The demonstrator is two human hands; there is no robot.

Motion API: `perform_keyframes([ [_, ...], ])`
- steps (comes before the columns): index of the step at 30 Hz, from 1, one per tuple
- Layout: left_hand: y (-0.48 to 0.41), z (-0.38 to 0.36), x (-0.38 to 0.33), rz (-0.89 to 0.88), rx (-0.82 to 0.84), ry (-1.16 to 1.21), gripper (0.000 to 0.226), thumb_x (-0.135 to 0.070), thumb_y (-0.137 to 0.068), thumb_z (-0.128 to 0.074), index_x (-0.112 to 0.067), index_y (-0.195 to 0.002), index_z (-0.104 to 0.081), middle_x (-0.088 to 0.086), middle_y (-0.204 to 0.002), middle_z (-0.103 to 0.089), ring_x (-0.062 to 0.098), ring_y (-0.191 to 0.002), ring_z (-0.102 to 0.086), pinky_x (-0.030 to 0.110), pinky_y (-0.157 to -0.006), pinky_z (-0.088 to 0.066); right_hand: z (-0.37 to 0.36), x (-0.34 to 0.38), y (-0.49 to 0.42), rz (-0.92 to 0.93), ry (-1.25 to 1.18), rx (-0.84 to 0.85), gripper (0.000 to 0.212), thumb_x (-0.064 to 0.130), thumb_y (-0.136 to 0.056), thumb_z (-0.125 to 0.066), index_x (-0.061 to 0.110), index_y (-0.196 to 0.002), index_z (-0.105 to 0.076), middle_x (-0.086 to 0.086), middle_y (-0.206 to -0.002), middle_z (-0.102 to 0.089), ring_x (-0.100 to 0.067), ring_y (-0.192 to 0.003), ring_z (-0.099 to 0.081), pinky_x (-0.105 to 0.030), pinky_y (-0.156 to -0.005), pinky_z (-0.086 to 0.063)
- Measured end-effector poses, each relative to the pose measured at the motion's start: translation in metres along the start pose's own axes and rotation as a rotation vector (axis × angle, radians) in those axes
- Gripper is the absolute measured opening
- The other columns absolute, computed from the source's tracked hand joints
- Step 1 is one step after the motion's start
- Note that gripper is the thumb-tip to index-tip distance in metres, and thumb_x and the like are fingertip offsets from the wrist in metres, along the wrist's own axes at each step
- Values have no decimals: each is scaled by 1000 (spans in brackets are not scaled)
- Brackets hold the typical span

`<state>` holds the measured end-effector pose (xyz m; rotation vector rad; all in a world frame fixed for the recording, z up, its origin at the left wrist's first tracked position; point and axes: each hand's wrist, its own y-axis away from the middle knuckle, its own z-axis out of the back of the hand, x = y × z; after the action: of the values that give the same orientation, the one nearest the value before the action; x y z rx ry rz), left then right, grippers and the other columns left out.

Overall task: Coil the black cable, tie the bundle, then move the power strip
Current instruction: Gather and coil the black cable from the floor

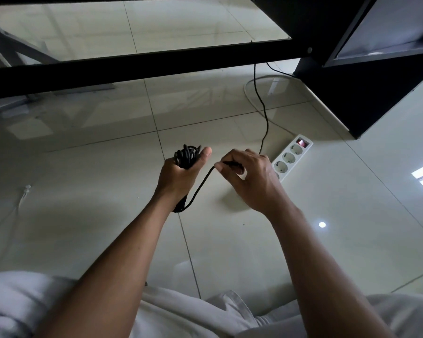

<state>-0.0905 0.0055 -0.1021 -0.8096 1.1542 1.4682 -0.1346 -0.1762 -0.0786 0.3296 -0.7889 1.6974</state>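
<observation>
My left hand (pixel 178 178) grips a bundle of coiled black cable (pixel 186 156); loops stick out above the fist and hang below the wrist. A loose strand runs from under that wrist up to my right hand (pixel 250 178), which pinches the cable between thumb and fingers. Beyond the right hand the black cable (pixel 266 118) continues across the floor and up toward the black table frame. A white power strip (pixel 291 156) with a lit red switch lies on the tiles just right of my right hand, partly hidden by it.
A black table frame (pixel 132 67) with a glass top spans the upper view. A black cabinet (pixel 366 93) stands at the right. A white cord (pixel 250 96) curves from the strip toward the cabinet. Another thin white cable (pixel 22 196) lies at the left on glossy tiles.
</observation>
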Motion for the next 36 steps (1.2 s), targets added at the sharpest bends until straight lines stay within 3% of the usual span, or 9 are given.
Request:
perform_keyframes([
  [5,6,2,-2,90,398,39,83,-96,-72,-46,-13,-76,-51,7,-57,-43,21,-47,-41,34,-58,-42,-4,-4,-1,-2,0,-118,34,58,-90,-68,27,-76,-61,16,-64,-45,-8,-65,-52,-38,-76,-46],
  [9,12,0,-3,80,727,93,87,-96,-66,-50,-12,-86,-49,2,-60,-34,16,-44,-32,26,-51,-36,-2,-4,1,-82,77,-213,46,70,-76,-68,27,-69,-55,14,-59,-45,-5,-60,-51,-43,-83,-45],
  [12,16,-1,-6,115,874,-1,55,-65,-83,-67,-15,-68,-48,1,-56,-33,15,-43,-30,26,-51,-35,3,-4,3,-133,160,-262,65,86,-60,-68,24,-63,-47,15,-55,-43,-7,-60,-49,-41,-83,-41],
  [14,16,1,-9,124,919,-106,52,-45,-93,-70,-21,-56,-42,0,-52,-34,16,-42,-32,28,-53,-36,6,-3,3,-178,199,-257,74,93,-51,-64,23,-62,-44,16,-55,-42,-7,-65,-49,-40,-84,-40],
  [20,18,12,-15,88,1054,-91,42,-12,-93,-71,-18,-59,-46,3,-49,-32,17,-42,-28,29,-54,-37,-1,-11,2,-219,3,-218,67,89,-57,-68,26,-68,-48,9,-65,-53,-13,-71,-50,-46,-73,-49],
  [24,20,9,-20,65,982,137,37,-21,-98,-66,-19,-65,-50,4,-53,-27,17,-41,-28,29,-52,-36,-5,-14,4,-203,-210,-238,45,66,-88,-61,24,-76,-51,15,-69,-51,-16,-71,-49,-40,-68,-43],
  [30,16,0,-19,-1,675,415,34,-34,-99,-60,-9,-77,-54,3,-52,-39,21,-43,-48,30,-55,-45,-4,-5,5,-211,-284,-216,31,34,-104,-37,16,-102,-61,0,-97,-63,-15,-97,-52,-43,-92,-42],
  [33,15,-6,-18,-79,502,365,29,-30,-102,-57,-2,-96,-66,12,-65,-59,29,-58,-61,36,-64,-56,-7,-4,2,-221,-300,-263,21,33,-106,-47,18,-103,-62,2,-92,-64,-18,-91,-57,-46,-83,-47],
  [36,14,-9,-16,-97,396,365,27,-33,-102,-58,-13,-115,-71,13,-86,-73,34,-75,-72,48,-83,-58,-9,-4,1,-256,-395,-251,17,36,-105,-53,21,-111,-58,-9,-76,-56,-18,-66,-48,-37,-64,-41],
])
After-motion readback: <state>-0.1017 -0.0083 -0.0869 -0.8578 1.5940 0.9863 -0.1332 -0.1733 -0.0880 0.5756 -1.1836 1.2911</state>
